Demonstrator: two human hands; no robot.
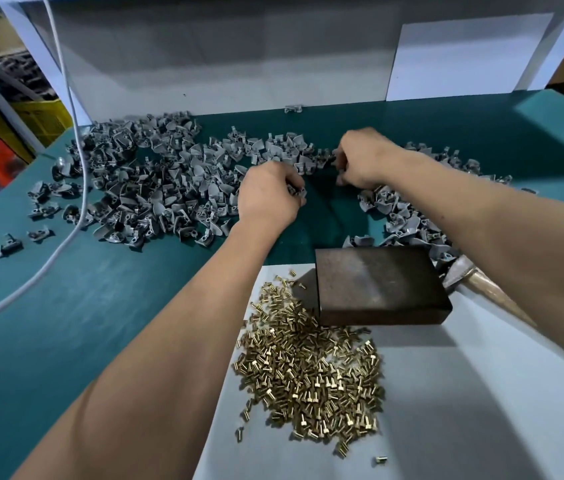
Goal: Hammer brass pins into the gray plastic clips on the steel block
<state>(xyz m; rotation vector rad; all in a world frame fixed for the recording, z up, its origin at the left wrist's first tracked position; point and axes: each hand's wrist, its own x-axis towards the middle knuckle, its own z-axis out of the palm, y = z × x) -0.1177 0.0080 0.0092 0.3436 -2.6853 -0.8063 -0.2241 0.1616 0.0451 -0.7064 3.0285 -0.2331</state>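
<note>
— So why are both hands out past the steel block (377, 284) and not at it?

— Because the stock lies there. The gray plastic clips (156, 188) are heaped in an arc along the far side of the green table (66, 306), and the left hand (268, 195) has its fingers curled round a few of them at the heap's edge. I'd judge this is gathering, ahead of any hammering.

— And the right hand (363, 161)?

— Curled too, down among the clips, but its fingertips are turned away, so I cannot tell whether it holds one.

— Why is the block bare?

— It sits close, on the white sheet (447, 410), as the anvil; no clip is on it yet. The brass pins (311, 372) are piled just beside it, within easy reach.

— The hammer (464, 271)?

— Lying at the block's right, mostly covered by the right forearm; only part of the head and wooden handle shows. A white cable (76, 188) crosses the left heap, and its ends are cut off.
</note>
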